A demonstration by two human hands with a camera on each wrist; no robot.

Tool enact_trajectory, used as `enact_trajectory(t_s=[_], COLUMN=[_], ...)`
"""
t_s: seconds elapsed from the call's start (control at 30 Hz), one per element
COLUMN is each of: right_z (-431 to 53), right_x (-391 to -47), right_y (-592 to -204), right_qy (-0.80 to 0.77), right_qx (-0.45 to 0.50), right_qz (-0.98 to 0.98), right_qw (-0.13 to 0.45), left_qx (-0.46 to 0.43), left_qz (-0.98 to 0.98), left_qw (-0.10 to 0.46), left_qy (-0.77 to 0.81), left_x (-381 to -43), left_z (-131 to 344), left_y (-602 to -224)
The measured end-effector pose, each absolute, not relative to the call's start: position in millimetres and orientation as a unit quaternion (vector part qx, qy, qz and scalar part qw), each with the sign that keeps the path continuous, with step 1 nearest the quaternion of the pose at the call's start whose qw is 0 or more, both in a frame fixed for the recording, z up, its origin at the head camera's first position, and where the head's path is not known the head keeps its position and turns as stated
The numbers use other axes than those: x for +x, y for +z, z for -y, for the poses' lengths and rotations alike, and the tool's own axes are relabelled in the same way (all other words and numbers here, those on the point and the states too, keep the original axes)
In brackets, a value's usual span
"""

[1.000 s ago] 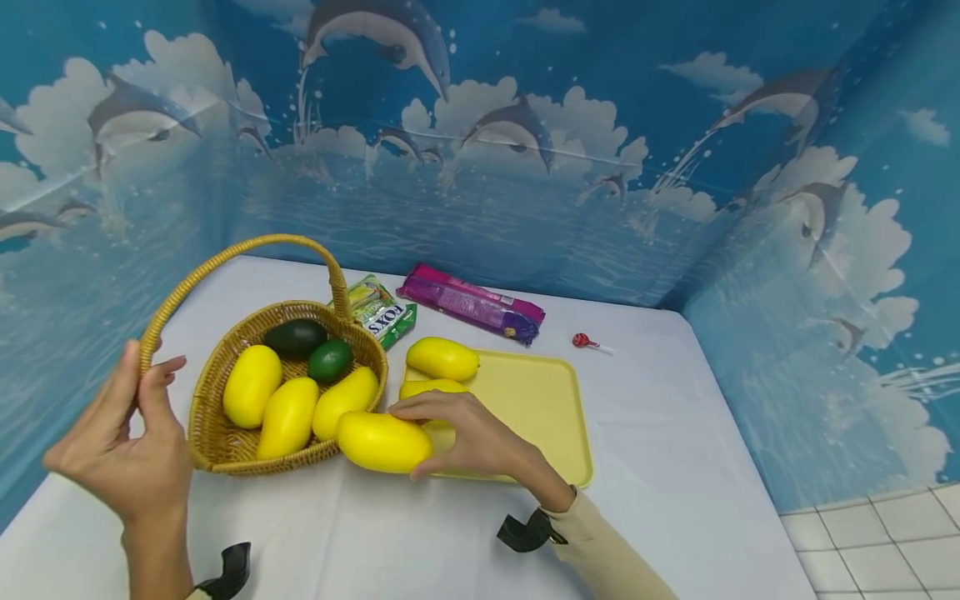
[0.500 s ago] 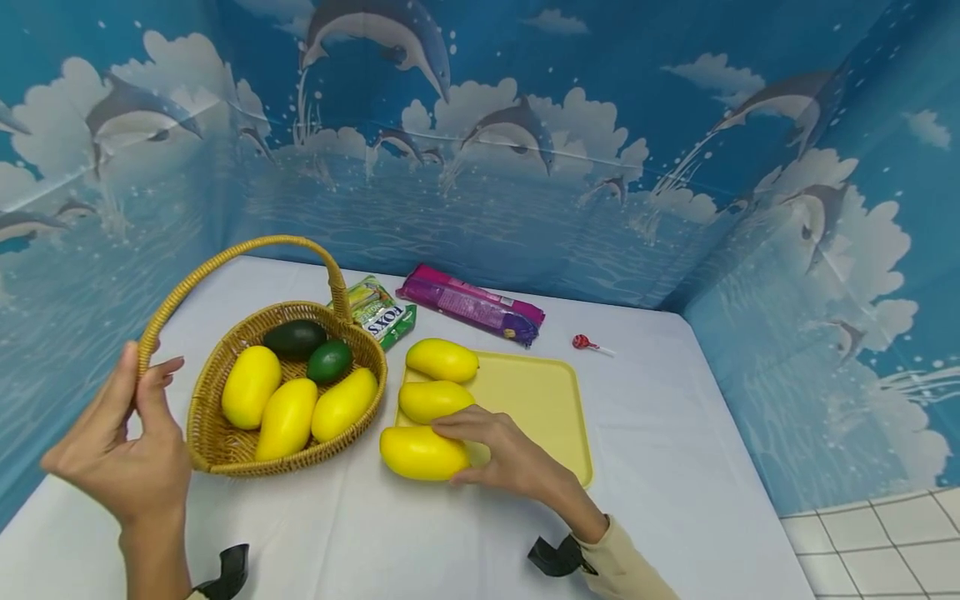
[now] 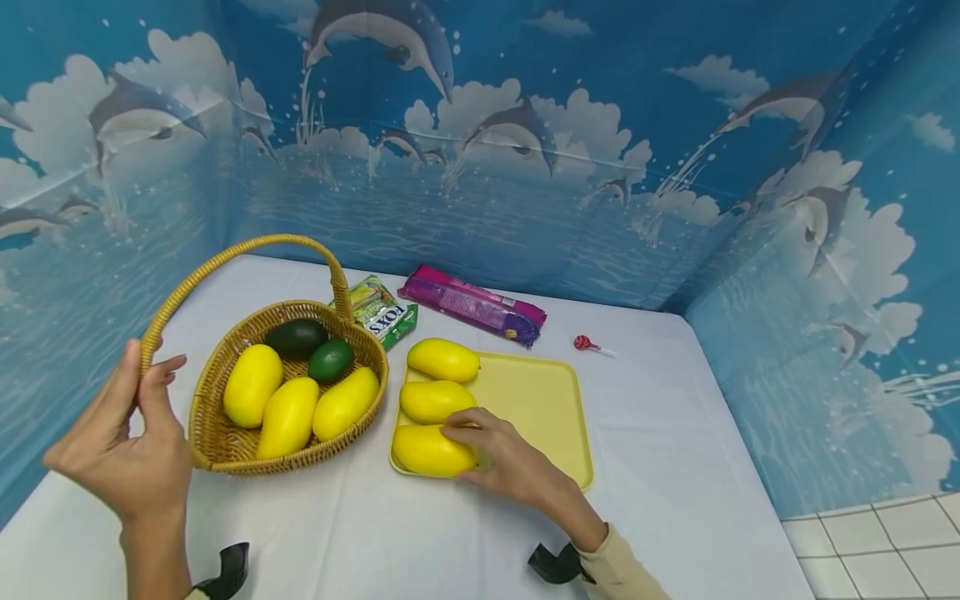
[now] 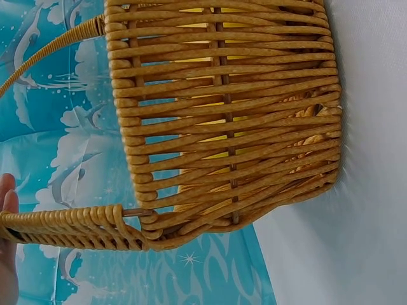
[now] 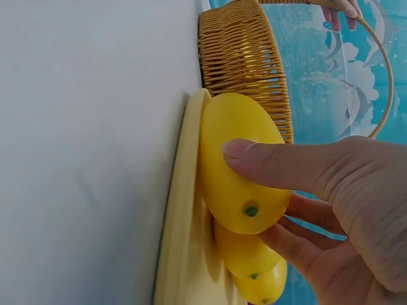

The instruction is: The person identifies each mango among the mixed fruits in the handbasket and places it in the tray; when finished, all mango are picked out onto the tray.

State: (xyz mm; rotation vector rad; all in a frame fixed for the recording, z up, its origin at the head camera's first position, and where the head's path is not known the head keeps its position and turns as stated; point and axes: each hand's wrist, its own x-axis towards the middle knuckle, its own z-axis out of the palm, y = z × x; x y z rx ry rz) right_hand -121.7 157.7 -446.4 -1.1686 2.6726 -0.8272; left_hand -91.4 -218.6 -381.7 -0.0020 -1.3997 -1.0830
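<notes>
My left hand (image 3: 127,442) grips the handle (image 3: 168,308) of a wicker basket (image 3: 206,433) between thumb and fingers. Inside the basket lie several yellow mangoes (image 3: 288,417) and two dark green fruits (image 3: 331,360) that look like avocados. At the front left corner of a yellow tray (image 3: 532,400), my right hand (image 3: 517,462) holds a mango (image 3: 427,451), thumb on one side and fingers on the other. In the right wrist view that mango (image 5: 238,121) sits against the tray's rim. Two more mangoes (image 3: 435,402) lie behind it along the tray's left side.
Behind the basket lies a green FOX'S candy bag (image 3: 386,317). A purple packet (image 3: 472,304) is at the back of the white table (image 3: 675,433), and a red lollipop (image 3: 592,345) lies right of it. A dolphin-print curtain (image 3: 480,192) stands behind and on both sides.
My right hand has carried the mango from beside the basket's rim rightwards and lowered it onto the tray's front left corner. The left hand and basket have stayed put.
</notes>
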Motion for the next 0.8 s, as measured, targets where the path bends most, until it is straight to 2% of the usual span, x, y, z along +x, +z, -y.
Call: enact_trajectory(t_s=[0.27, 0.8], right_z=[-159.4, -163.8], right_x=[-122.2, -123.1], right_y=[-455.6, -450.6], right_qy=[-0.273, -0.280], right_qx=[-0.387, -0.366], right_qz=[-0.880, -0.887], right_qw=[0.033, 0.039], left_qx=[-0.007, 0.000], left_qz=[0.606, 0.609], left_qw=[0.634, 0.633], left_qy=[-0.480, -0.479], left_x=[-93.1, -92.4], left_z=[219.2, 218.1], left_y=[-382.5, -380.6])
